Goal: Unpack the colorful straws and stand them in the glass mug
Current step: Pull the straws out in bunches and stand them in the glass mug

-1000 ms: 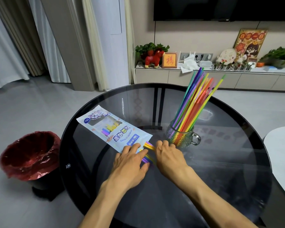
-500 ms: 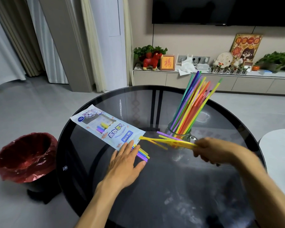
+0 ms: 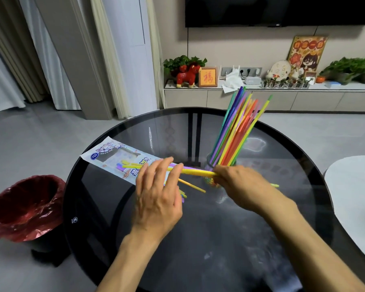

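A small bundle of straws (image 3: pixel 195 172) lies level above the surface (image 3: pixel 219 239), clenched at one end by the right hand (image 3: pixel 243 187) just in front of the glass mug (image 3: pixel 214 165) — likely to be squared up before standing. The left hand (image 3: pixel 159 192), fingers spread and holding nothing, steadies the loose ends over the packet (image 3: pixel 114 158), where a few straws remain.
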A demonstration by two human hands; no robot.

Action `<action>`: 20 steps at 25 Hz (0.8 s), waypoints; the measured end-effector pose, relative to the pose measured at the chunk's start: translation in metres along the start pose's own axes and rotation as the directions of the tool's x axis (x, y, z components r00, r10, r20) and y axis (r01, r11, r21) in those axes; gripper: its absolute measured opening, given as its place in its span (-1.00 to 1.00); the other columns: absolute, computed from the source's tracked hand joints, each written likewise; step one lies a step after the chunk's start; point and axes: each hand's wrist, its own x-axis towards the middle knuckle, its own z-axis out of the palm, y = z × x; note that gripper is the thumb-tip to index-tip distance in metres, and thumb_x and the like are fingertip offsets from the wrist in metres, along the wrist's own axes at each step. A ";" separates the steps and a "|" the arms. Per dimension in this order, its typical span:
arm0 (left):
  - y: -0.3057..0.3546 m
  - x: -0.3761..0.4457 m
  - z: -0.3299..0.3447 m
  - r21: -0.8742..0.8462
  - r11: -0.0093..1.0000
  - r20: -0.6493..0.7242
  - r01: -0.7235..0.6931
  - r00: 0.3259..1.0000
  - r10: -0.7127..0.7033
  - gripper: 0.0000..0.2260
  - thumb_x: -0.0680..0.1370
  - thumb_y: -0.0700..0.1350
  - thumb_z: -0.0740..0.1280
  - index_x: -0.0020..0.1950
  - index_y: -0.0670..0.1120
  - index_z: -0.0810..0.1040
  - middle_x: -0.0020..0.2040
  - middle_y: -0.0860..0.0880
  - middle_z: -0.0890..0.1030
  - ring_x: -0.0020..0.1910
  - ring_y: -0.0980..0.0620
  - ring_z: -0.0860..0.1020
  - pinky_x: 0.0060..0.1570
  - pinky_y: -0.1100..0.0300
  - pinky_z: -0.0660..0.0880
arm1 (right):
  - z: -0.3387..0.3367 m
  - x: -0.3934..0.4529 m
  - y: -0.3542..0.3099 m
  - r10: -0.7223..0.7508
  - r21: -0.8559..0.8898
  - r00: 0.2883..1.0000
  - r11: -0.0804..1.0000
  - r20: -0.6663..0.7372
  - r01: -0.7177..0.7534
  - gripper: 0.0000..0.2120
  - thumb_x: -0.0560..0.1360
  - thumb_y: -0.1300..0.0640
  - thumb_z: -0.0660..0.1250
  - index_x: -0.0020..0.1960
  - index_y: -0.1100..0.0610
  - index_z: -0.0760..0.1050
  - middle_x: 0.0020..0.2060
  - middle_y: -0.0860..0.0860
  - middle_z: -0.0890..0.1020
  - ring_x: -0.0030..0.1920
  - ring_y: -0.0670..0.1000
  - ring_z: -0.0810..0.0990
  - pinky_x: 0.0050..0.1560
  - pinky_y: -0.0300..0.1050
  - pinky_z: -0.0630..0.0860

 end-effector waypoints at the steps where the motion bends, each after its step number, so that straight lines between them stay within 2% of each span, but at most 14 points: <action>1: 0.005 0.002 -0.003 0.049 0.998 0.049 -0.040 0.998 0.037 -0.55 0.42 -0.12 0.36 0.32 -0.09 0.49 0.26 -0.06 0.54 0.26 -0.11 0.50 0.40 -0.19 0.22 | 0.002 0.001 -0.006 -0.073 -0.014 0.997 0.997 -0.027 0.072 -0.89 0.62 0.01 0.17 0.01 0.01 0.44 -0.13 0.06 0.62 -0.08 0.20 0.57 -0.20 0.02 0.38; 3: 0.009 0.001 -0.002 0.056 0.996 0.156 -0.076 0.986 0.066 -0.63 0.45 -0.12 0.37 0.26 -0.06 0.50 0.08 0.02 0.60 0.08 -0.05 0.58 0.37 -0.10 0.25 | 0.002 -0.001 -0.017 -0.214 -0.073 0.971 0.976 -0.105 0.207 -0.88 0.62 -0.02 0.18 -0.04 -0.01 0.44 -0.14 -0.03 0.62 -0.06 0.14 0.54 -0.12 0.00 0.32; 4: 0.008 0.000 -0.003 0.027 0.997 0.191 -0.069 0.980 0.063 -0.73 0.46 -0.16 0.38 0.15 -0.03 0.53 -0.08 0.06 0.60 -0.08 -0.05 0.60 0.21 0.03 0.38 | 0.003 -0.002 -0.020 -0.251 -0.121 0.956 0.965 -0.153 0.234 -0.88 0.60 -0.02 0.20 -0.05 -0.02 0.46 -0.15 -0.06 0.61 -0.05 0.13 0.54 -0.04 0.02 0.32; 6: 0.003 0.000 -0.009 -0.035 0.999 0.213 0.007 0.977 0.000 -0.85 0.48 -0.24 0.37 -0.04 -0.01 0.51 -0.27 0.10 0.55 -0.26 -0.08 0.57 -0.24 0.15 0.39 | 0.004 -0.001 -0.022 -0.220 -0.197 0.910 0.967 -0.351 0.158 -0.90 0.53 0.01 0.28 0.03 -0.03 0.51 -0.06 -0.04 0.60 0.08 0.15 0.55 0.20 0.15 0.33; 7: 0.001 0.002 -0.014 -0.101 0.990 0.219 0.098 0.973 -0.074 -0.89 0.53 -0.23 0.32 -0.06 -0.02 0.50 -0.30 0.11 0.53 -0.25 -0.10 0.57 -0.31 0.14 0.36 | 0.002 -0.001 -0.023 -0.153 -0.164 0.850 0.983 -0.505 0.080 -0.80 0.49 0.07 0.33 0.11 0.00 0.53 0.06 0.01 0.59 0.19 0.17 0.53 0.30 0.21 0.29; 8: 0.000 0.005 -0.020 -0.217 0.957 0.226 0.195 0.963 -0.145 -0.91 0.58 -0.21 0.26 -0.04 -0.03 0.51 -0.29 0.13 0.54 -0.23 -0.10 0.58 -0.31 0.13 0.39 | -0.004 -0.001 -0.024 -0.068 -0.058 0.755 0.998 -0.653 0.039 -0.69 0.46 0.14 0.36 0.20 0.05 0.53 0.18 0.08 0.56 0.27 0.18 0.48 0.36 0.21 0.28; 10: 0.002 0.015 -0.036 -0.552 0.781 0.178 0.293 0.956 -0.233 -0.84 0.63 -0.15 0.17 0.01 -0.03 0.55 -0.25 0.07 0.61 -0.20 0.01 0.62 -0.20 0.19 0.51 | -0.018 -0.004 -0.028 0.109 0.221 0.569 0.966 -0.815 0.131 -0.57 0.47 0.27 0.36 0.33 0.16 0.44 0.31 0.16 0.48 0.35 0.16 0.43 0.39 0.13 0.32; 11: 0.006 0.020 -0.043 -0.706 0.653 0.141 0.274 0.958 -0.249 -0.82 0.62 -0.14 0.16 0.03 -0.05 0.57 -0.23 0.02 0.63 -0.19 0.07 0.63 -0.14 0.27 0.54 | -0.022 -0.007 -0.031 0.209 0.379 0.554 0.901 -0.806 0.212 -0.52 0.48 0.30 0.37 0.38 0.16 0.38 0.34 0.14 0.45 0.37 0.11 0.42 0.39 0.08 0.35; 12: 0.010 0.024 -0.047 -0.804 0.541 0.121 0.245 0.959 -0.255 -0.81 0.61 -0.14 0.16 0.04 -0.08 0.57 -0.20 -0.02 0.64 -0.17 0.09 0.64 -0.10 0.30 0.56 | -0.023 -0.009 -0.034 0.298 0.559 0.610 0.776 -0.734 0.294 -0.49 0.49 0.31 0.37 0.41 0.14 0.34 0.35 0.09 0.46 0.35 0.06 0.46 0.37 0.04 0.40; 13: 0.011 0.024 -0.045 -0.851 0.468 0.130 0.238 0.959 -0.251 -0.80 0.60 -0.13 0.16 0.04 -0.10 0.57 -0.19 -0.04 0.66 -0.15 0.09 0.65 -0.09 0.28 0.58 | -0.023 -0.009 -0.039 0.338 0.737 0.716 0.574 -0.611 0.358 -0.49 0.51 0.33 0.36 0.41 0.12 0.34 0.31 0.06 0.51 0.30 0.04 0.52 0.31 0.00 0.46; 14: 0.012 0.021 -0.039 -0.861 0.433 0.173 0.268 0.954 -0.244 -0.80 0.59 -0.12 0.16 0.04 -0.09 0.57 -0.19 -0.01 0.66 -0.15 0.09 0.65 -0.11 0.24 0.60 | -0.020 -0.008 -0.042 0.308 0.859 0.823 0.359 -0.477 0.364 -0.51 0.51 0.34 0.35 0.40 0.13 0.36 0.25 0.06 0.57 0.23 0.04 0.59 0.23 -0.03 0.52; 15: 0.013 0.015 -0.029 -0.843 0.433 0.235 0.321 0.942 -0.241 -0.82 0.58 -0.11 0.17 0.02 -0.06 0.56 -0.20 0.05 0.66 -0.16 0.11 0.65 -0.14 0.21 0.59 | -0.016 -0.006 -0.045 0.232 0.916 0.896 0.231 -0.379 0.328 -0.55 0.51 0.37 0.33 0.37 0.16 0.40 0.18 0.07 0.63 0.18 0.04 0.63 0.17 -0.07 0.55; 18: 0.012 -0.003 -0.005 -0.765 0.490 0.347 0.419 0.908 -0.235 -0.85 0.62 -0.17 0.20 -0.02 0.00 0.54 -0.22 0.07 0.67 -0.19 0.15 0.64 -0.12 0.24 0.51 | -0.002 -0.004 -0.049 0.010 0.935 0.965 0.248 -0.263 0.253 -0.60 0.51 0.41 0.32 0.33 0.20 0.45 0.11 0.06 0.69 0.08 -0.01 0.67 0.06 -0.12 0.56; 20: 0.011 0.001 -0.006 -0.790 0.481 0.327 0.379 0.925 -0.192 -0.83 0.63 -0.19 0.19 0.03 -0.02 0.56 -0.13 -0.02 0.68 -0.11 0.13 0.66 -0.08 0.26 0.54 | 0.001 -0.004 -0.050 -0.041 0.957 0.975 0.183 -0.220 0.224 -0.50 0.53 0.40 0.33 0.42 0.17 0.35 0.14 0.11 0.68 -0.01 0.01 0.67 -0.05 -0.05 0.58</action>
